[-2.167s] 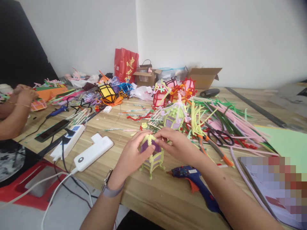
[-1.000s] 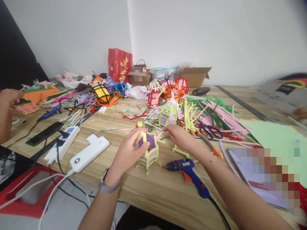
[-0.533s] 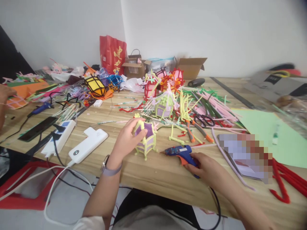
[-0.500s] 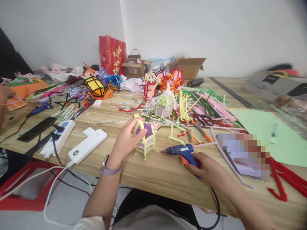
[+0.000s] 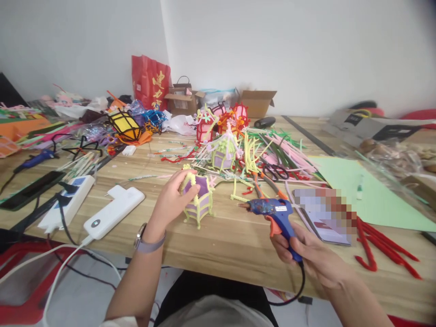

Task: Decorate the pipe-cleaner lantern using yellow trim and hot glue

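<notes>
My left hand (image 5: 173, 200) is closed on the upper left side of a small purple lantern (image 5: 203, 204) framed in pale yellow-green fuzzy stems, which stands on the wooden table. To its right, my right hand (image 5: 303, 247) grips the handle of a blue glue gun (image 5: 272, 207) with an orange trigger. The gun's nozzle points left, toward the lantern, with a gap between them. Behind the lantern stands a similar one (image 5: 223, 156) with a pink and green top.
A white power strip (image 5: 70, 200) and white charger (image 5: 114, 211) lie left. Pliers (image 5: 272, 184), pink stems (image 5: 296, 152) and a phone-like device (image 5: 320, 222) are right of centre, near a green sheet (image 5: 371, 200). Red stems (image 5: 384, 245) lie front right.
The glue gun has been raised and moved right, away from the lantern, its handle now fully in my right hand. My left hand stays on the lantern. The view has shifted slightly.
</notes>
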A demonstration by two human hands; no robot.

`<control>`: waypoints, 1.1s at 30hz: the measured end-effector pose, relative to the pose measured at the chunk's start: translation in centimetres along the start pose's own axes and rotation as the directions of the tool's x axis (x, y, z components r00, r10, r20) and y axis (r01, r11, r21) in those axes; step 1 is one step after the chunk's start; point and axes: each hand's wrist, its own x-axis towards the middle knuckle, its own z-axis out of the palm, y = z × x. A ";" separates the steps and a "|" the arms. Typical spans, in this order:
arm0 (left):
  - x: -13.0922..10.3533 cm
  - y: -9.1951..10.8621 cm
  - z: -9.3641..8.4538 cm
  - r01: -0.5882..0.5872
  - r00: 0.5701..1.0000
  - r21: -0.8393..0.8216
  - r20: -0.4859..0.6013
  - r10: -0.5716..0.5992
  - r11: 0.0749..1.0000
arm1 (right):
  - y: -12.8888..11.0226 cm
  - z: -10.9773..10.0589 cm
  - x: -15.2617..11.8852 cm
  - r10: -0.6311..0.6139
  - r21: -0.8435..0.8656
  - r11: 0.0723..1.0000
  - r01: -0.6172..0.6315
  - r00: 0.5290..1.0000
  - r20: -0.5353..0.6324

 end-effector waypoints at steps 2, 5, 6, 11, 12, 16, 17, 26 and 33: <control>0.0 0.0 0.0 0.005 1.000 0.001 0.002 -0.005 1.000 | -0.1 0.2 0.5 -0.021 0.021 1.000 0.021 0.999 -0.027; -0.1 0.2 0.0 0.017 1.000 0.011 0.001 -0.017 1.000 | -0.5 0.7 1.8 -0.039 0.046 0.998 0.041 0.998 -0.048; -0.1 0.3 -0.1 0.020 1.000 0.018 0.002 -0.020 1.000 | -0.7 1.0 2.4 -0.046 0.051 0.997 0.049 0.997 -0.059; -0.2 1.0 -0.3 0.029 0.999 0.035 0.015 -0.029 0.999 | -3.0 3.1 5.9 -0.114 0.011 0.993 0.116 0.988 -0.108; -0.2 1.1 -0.3 0.024 1.000 0.035 0.015 -0.025 0.999 | -3.7 3.6 6.6 -0.121 -0.015 0.993 0.120 0.990 -0.076; -0.1 1.2 -0.2 0.019 1.000 0.032 0.020 -0.020 0.999 | -6.2 5.1 9.1 -0.089 -0.160 0.982 0.103 0.992 0.093; -0.1 1.1 -0.2 0.020 1.000 0.030 0.023 -0.021 0.999 | -6.6 5.4 9.6 -0.089 -0.190 0.976 0.108 0.990 0.105; -0.5 0.9 -0.4 0.039 0.999 -0.021 0.033 -0.038 0.999 | -6.2 5.0 12.6 -0.051 -0.228 0.971 0.064 0.997 0.062; -0.5 0.7 -0.1 -0.058 0.998 0.049 -0.010 0.058 0.997 | -6.4 5.1 12.6 -0.072 -0.170 0.982 0.084 0.994 0.080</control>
